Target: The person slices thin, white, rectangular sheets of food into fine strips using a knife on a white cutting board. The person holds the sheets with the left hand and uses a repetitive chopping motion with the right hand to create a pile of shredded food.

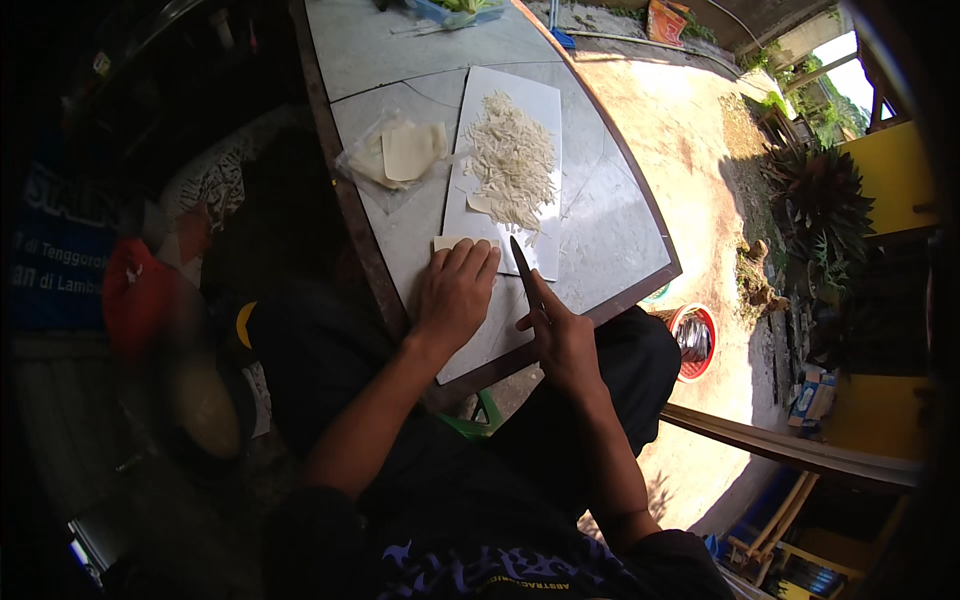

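My left hand (459, 289) presses down on pale flat sheets (448, 242), probably dough wrappers, at the near edge of a white cutting board (543, 264). My fingers cover most of them. A knife (523, 262) is gripped in my right hand (564, 334), its dark blade pointing away from me just right of my left fingertips. Beyond the blade, a heap of thin pale strips (514, 161) covers much of the board, with a small uncut piece (480, 203) at its near left side. Left of the board, more pale sheets (412, 152) lie on an open clear plastic bag (362, 161).
The board rests on a grey tiled table (622, 225) with a dark rim. At its far end stands a blue container (454, 13) with greens. A red-rimmed basket (711, 352) is on the ground to the right. Beneath the near edge shows a green plastic stool (480, 421).
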Action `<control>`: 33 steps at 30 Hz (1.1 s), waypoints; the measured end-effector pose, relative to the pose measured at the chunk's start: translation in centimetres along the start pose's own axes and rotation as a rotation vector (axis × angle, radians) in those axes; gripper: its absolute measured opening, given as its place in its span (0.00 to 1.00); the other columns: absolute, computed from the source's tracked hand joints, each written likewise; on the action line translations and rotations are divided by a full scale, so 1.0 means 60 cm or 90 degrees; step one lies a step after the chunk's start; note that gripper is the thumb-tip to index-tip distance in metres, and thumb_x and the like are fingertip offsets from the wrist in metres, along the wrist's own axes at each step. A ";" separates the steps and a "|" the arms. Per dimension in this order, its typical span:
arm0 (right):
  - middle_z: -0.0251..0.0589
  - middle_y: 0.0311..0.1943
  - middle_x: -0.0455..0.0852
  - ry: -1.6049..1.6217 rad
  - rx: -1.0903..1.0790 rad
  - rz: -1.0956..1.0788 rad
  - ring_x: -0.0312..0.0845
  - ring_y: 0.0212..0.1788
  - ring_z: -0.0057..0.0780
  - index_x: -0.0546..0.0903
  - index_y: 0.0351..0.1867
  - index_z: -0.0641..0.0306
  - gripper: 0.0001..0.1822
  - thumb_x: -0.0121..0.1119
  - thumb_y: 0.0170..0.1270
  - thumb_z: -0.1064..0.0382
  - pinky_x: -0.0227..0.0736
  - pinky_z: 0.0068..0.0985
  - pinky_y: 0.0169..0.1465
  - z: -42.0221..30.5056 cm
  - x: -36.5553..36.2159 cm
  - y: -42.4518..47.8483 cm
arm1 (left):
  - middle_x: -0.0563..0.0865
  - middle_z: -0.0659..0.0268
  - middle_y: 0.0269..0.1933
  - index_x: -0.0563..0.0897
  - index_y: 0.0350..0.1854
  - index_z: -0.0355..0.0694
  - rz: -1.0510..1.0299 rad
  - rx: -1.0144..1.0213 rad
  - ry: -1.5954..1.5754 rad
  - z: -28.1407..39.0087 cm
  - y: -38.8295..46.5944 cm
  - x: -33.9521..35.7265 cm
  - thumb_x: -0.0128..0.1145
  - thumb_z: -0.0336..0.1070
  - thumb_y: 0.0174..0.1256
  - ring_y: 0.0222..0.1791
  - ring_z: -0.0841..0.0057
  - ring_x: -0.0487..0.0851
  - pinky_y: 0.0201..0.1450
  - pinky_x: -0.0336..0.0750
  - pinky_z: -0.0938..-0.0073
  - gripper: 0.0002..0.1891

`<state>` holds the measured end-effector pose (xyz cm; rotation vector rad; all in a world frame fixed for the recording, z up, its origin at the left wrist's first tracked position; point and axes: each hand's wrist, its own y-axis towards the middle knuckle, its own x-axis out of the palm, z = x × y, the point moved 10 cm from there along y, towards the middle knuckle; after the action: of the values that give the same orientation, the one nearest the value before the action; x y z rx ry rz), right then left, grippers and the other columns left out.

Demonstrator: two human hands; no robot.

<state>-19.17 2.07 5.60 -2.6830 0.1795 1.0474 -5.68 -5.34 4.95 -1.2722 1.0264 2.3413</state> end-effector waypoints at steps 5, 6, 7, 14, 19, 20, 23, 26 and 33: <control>0.49 0.38 0.96 0.015 -0.012 0.008 0.95 0.45 0.56 0.72 0.84 0.56 0.32 0.54 0.81 0.71 0.86 0.41 0.51 0.004 0.025 -0.008 | 0.87 0.62 0.63 0.87 0.65 0.35 0.005 0.010 -0.041 -0.015 0.001 0.007 0.66 0.32 0.71 0.66 0.62 0.81 0.68 0.74 0.56 0.21; 0.49 0.37 0.96 0.014 -0.010 0.005 0.95 0.45 0.56 0.72 0.84 0.56 0.32 0.54 0.81 0.71 0.86 0.42 0.52 -0.001 0.026 -0.007 | 0.87 0.62 0.62 0.88 0.64 0.35 0.002 0.013 -0.051 -0.019 0.001 0.007 0.66 0.32 0.70 0.66 0.62 0.82 0.68 0.74 0.56 0.21; 0.49 0.37 0.96 0.012 -0.008 0.001 0.95 0.45 0.56 0.71 0.85 0.56 0.32 0.53 0.81 0.71 0.86 0.42 0.52 -0.011 0.025 -0.007 | 0.87 0.62 0.61 0.88 0.63 0.35 0.000 0.016 -0.060 -0.022 0.001 0.007 0.66 0.31 0.70 0.66 0.62 0.82 0.68 0.74 0.56 0.20; 0.49 0.37 0.96 0.010 -0.018 0.001 0.95 0.44 0.55 0.71 0.85 0.55 0.31 0.51 0.82 0.70 0.86 0.42 0.52 -0.003 0.033 -0.009 | 0.88 0.62 0.61 0.88 0.63 0.34 0.017 0.023 -0.053 -0.018 0.006 0.000 0.66 0.30 0.69 0.65 0.63 0.82 0.66 0.74 0.57 0.20; 0.58 0.32 0.93 -0.035 -0.095 0.024 0.94 0.37 0.58 0.68 0.85 0.64 0.35 0.54 0.76 0.74 0.86 0.44 0.45 -0.011 0.038 -0.013 | 0.87 0.61 0.63 0.88 0.64 0.34 0.014 0.024 -0.064 -0.018 0.004 0.002 0.66 0.31 0.70 0.66 0.63 0.81 0.67 0.73 0.56 0.21; 0.59 0.31 0.92 -0.048 -0.132 0.035 0.93 0.35 0.59 0.67 0.85 0.67 0.37 0.55 0.74 0.75 0.86 0.45 0.43 -0.013 0.040 -0.016 | 0.87 0.61 0.64 0.87 0.65 0.34 0.012 0.022 -0.059 -0.017 0.003 0.003 0.66 0.31 0.69 0.66 0.63 0.81 0.67 0.73 0.56 0.22; 0.62 0.28 0.89 -0.133 -0.183 0.054 0.90 0.30 0.60 0.62 0.86 0.73 0.42 0.54 0.69 0.77 0.84 0.48 0.40 -0.021 0.055 -0.020 | 0.86 0.61 0.65 0.86 0.66 0.34 0.000 0.022 -0.041 -0.012 0.000 0.010 0.65 0.31 0.69 0.67 0.63 0.80 0.69 0.72 0.57 0.23; 0.63 0.28 0.88 -0.205 -0.096 0.014 0.87 0.29 0.61 0.58 0.88 0.72 0.45 0.54 0.67 0.78 0.83 0.52 0.39 -0.013 0.071 -0.014 | 0.86 0.61 0.66 0.86 0.67 0.33 -0.015 0.031 -0.020 -0.007 -0.003 0.016 0.64 0.31 0.67 0.68 0.63 0.80 0.71 0.71 0.57 0.25; 0.63 0.29 0.89 -0.272 -0.066 0.012 0.88 0.29 0.62 0.55 0.90 0.66 0.47 0.55 0.68 0.75 0.83 0.56 0.39 -0.009 0.080 -0.010 | 0.86 0.60 0.66 0.85 0.67 0.32 -0.019 0.038 -0.008 -0.008 -0.003 0.017 0.62 0.30 0.64 0.68 0.64 0.80 0.72 0.71 0.58 0.27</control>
<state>-15.17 2.36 2.84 -2.4712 0.0704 1.6415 -5.87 -5.62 3.85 -1.2403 1.0583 2.2758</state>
